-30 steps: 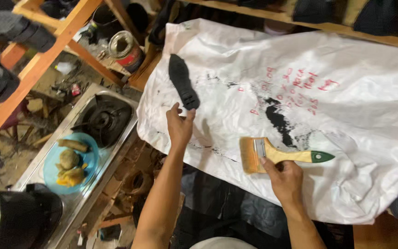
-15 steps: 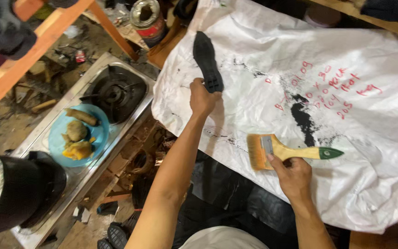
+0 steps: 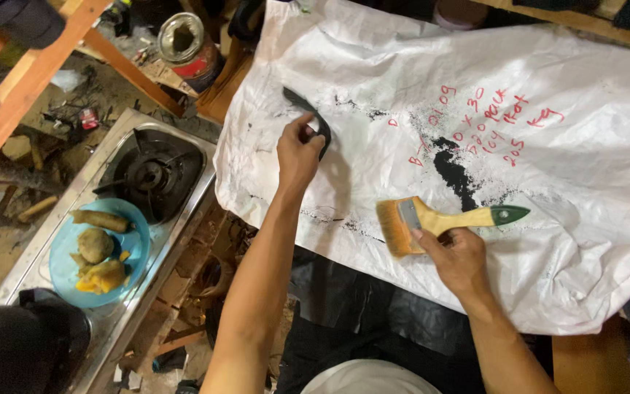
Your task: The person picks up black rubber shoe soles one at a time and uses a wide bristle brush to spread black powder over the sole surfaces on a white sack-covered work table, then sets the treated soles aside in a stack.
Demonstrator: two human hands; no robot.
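Note:
My left hand (image 3: 298,151) grips a thin, curved black sole-shaped piece (image 3: 308,114) over the left part of a white sack sheet (image 3: 432,73). My right hand (image 3: 457,257) holds a flat paintbrush (image 3: 442,221) with a wooden handle, green tip and pale bristles, lying sideways above the sheet's near edge. Between the hands a black powdery smear (image 3: 457,175) marks the sheet, beside red handwriting.
A steel gas stove (image 3: 147,175) stands lower left, carrying a blue plate (image 3: 71,273) with food pieces. A black pot (image 3: 9,350) sits at the bottom left corner. An open tin can (image 3: 184,40) and orange wooden beams (image 3: 38,66) lie at the upper left.
The black piece in my left hand has turned from straight and upright to curved and tilted. The brush in my right hand has stayed over the sheet's near edge.

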